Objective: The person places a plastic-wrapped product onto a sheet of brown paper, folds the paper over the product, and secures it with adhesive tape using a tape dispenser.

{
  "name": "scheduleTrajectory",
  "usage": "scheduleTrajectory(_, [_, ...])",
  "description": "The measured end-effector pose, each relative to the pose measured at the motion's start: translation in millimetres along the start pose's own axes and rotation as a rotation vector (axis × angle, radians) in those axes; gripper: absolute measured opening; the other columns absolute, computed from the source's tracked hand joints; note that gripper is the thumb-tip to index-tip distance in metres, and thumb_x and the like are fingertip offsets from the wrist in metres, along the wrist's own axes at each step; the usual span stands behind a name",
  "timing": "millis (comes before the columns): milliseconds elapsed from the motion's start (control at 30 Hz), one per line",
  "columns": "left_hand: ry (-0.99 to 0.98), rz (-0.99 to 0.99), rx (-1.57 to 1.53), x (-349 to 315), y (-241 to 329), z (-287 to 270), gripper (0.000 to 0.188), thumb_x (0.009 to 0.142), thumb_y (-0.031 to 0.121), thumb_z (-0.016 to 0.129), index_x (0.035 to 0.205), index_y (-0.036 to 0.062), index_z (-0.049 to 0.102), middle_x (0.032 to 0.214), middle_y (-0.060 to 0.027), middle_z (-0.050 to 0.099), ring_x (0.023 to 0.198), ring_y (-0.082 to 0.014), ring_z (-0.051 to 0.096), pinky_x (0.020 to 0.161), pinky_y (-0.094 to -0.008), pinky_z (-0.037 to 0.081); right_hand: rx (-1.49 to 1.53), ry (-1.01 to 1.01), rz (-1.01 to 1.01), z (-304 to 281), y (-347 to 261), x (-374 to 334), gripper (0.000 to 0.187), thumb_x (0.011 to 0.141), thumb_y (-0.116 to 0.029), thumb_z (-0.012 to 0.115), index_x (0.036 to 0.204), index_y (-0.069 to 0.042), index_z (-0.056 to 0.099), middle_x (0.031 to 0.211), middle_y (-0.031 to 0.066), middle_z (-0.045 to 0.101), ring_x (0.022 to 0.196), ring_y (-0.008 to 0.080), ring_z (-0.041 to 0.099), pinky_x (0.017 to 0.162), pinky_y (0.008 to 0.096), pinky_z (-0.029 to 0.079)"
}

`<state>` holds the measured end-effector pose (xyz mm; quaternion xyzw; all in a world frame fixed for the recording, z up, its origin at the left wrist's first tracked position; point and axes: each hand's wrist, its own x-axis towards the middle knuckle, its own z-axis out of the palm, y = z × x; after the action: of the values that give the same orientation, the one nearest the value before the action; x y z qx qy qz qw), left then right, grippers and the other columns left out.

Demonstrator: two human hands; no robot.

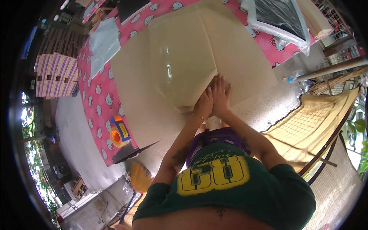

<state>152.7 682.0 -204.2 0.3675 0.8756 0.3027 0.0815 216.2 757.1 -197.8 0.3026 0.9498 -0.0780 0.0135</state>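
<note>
Cream sheet [180, 65], folded, both hands [213, 100] pressing edge

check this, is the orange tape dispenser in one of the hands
No, the orange tape dispenser lies on the pink mat, apart from both hands.

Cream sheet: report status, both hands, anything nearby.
Left hand and right hand flat, side by side, pressing the folded cream sheet. Sheet lies on pink patterned mat. Orange tape dispenser apart, to the left.

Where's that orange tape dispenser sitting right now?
The orange tape dispenser sits on the pink patterned mat, to the person's left, just beside the cream sheet's left edge.
</note>
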Motion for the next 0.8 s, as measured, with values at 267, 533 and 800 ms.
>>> scheduleTrajectory(267, [-0.045,0.346,0.184,-18.4,-53.8,9.7,0.049,0.102,0.03,0.039,0.136,-0.0047,0.044,0.137,-0.0294,0.045,0.128,-0.0454,0.042,0.108,-0.0487,0.034,0.217,0.14,-0.42,20.1,56.5,7.7,0.058,0.088,-0.043,0.058,0.139,-0.017,0.049,0.15,0.0049,0.041,0.142,0.0219,0.033,0.114,0.0601,0.016])
scheduleTrajectory(533, [-0.179,0.685,0.967,-30.9,-141.2,36.3,0.047,0.092,0.021,0.05,0.13,-0.0061,0.051,0.132,-0.0296,0.048,0.123,-0.0505,0.044,0.103,-0.0596,0.038,0.149,0.058,-0.364,3.9,-16.3,-69.5,0.05,0.093,-0.043,0.053,0.137,-0.02,0.052,0.154,0.0071,0.033,0.147,0.0258,0.02,0.115,0.0602,0.014])
scheduleTrajectory(800, [-0.07,0.782,0.762,-20.0,-99.6,11.5,0.048,0.095,0.026,0.047,0.134,-0.0024,0.048,0.134,-0.0257,0.048,0.125,-0.0484,0.043,0.103,-0.0572,0.037,1.533,-0.317,0.371,-14.9,36.6,2.3,0.061,0.094,-0.053,0.049,0.126,-0.001,0.057,0.118,0.013,0.064,0.104,0.0249,0.063,0.093,0.0429,0.047])
